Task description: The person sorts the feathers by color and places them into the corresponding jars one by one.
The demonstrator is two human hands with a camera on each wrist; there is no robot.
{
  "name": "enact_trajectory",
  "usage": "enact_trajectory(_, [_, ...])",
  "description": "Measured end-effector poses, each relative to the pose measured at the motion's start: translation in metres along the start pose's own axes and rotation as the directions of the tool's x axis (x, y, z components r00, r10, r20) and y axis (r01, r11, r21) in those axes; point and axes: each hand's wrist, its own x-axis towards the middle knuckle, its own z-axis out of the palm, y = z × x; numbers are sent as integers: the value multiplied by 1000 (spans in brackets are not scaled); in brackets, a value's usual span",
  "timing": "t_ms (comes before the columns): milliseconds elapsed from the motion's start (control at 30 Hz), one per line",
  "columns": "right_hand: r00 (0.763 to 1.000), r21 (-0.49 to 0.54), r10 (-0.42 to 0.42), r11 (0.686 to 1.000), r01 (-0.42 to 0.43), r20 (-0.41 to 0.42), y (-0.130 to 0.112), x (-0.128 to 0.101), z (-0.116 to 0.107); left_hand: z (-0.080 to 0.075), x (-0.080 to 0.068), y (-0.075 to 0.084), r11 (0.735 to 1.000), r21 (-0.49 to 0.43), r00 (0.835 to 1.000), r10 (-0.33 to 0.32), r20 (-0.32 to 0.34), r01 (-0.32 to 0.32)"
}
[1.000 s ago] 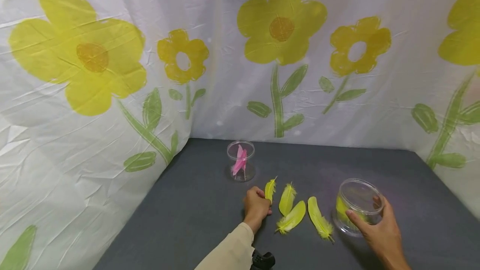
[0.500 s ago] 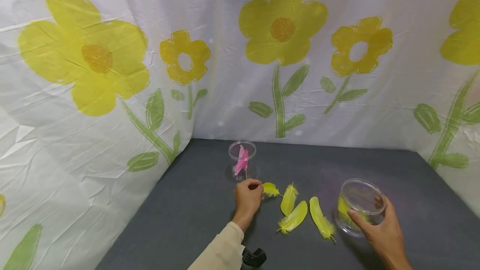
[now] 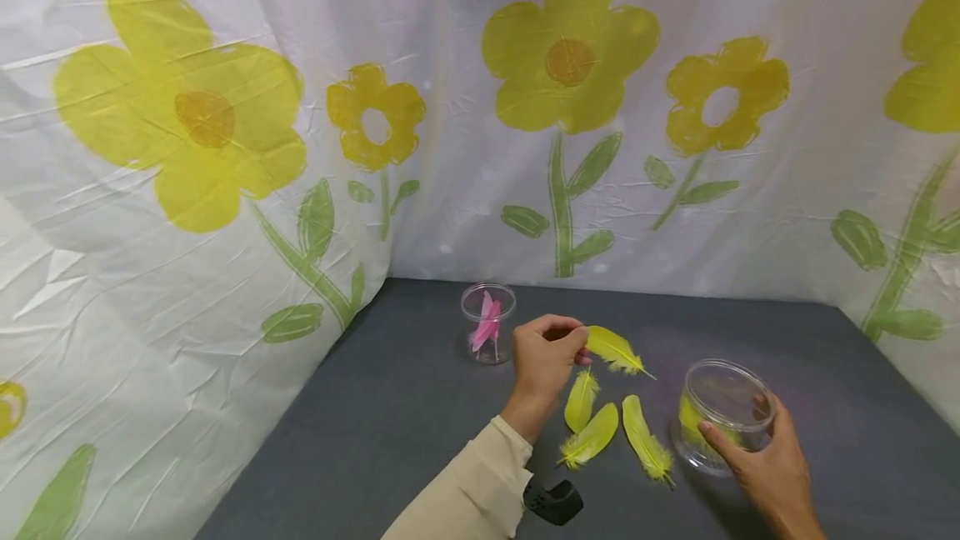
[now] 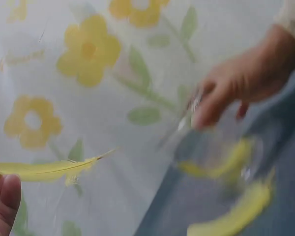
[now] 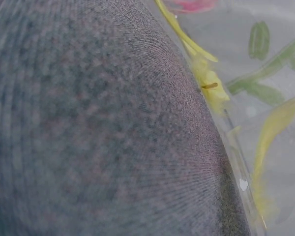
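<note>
In the head view my left hand [image 3: 545, 357] pinches a yellow feather [image 3: 613, 348] by one end, above the table and left of the jar. The left wrist view shows that feather [image 4: 49, 169] held between thumb and fingers, quill pointing away. My right hand [image 3: 768, 465] grips the side of a clear round jar [image 3: 726, 394], thumb on the near side. Inside that jar is yellow feather material [image 3: 692, 422]. Loose yellow feathers lie between the hands: one upper feather [image 3: 581, 401], one lower feather [image 3: 590, 437] and one nearest the jar [image 3: 647, 442].
A second clear jar [image 3: 488, 301] with pink feathers [image 3: 487, 325] stands at the back left of the dark table [image 3: 360, 423]. White cloth [image 3: 450, 190] printed with yellow flowers hangs behind and beside the table. A black device [image 3: 553, 502] sits at my left wrist.
My left hand first drew the yellow feather leftward along the table, then raised it and carried it right toward the jar. My right hand stays on the jar.
</note>
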Motion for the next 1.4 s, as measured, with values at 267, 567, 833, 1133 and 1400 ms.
enact_trajectory(267, [998, -20, 54, 998, -54, 33, 1, 1, 4, 60, -10, -3, 998, 2, 998, -66, 0, 66])
enact_trajectory(567, [993, -26, 109, 994, -108, 46, -2, 1, 5, 93, -29, -30, 988, 128, 996, -89, -18, 91])
enact_trajectory(833, [997, -19, 67, 998, -66, 49, 0, -1, 2, 115, -46, -55, 982, 49, 983, -185, -7, 185])
enact_trajectory(1133, [998, -11, 52, 999, -52, 32, 2, -4, 4, 98, -47, -64, 982, -44, 983, -181, 18, 181])
enact_trajectory(1400, [1000, 0, -12, 1000, 12, 9, 2, -1, 1, 30, -32, -73, 992, -88, 994, -96, -58, 90])
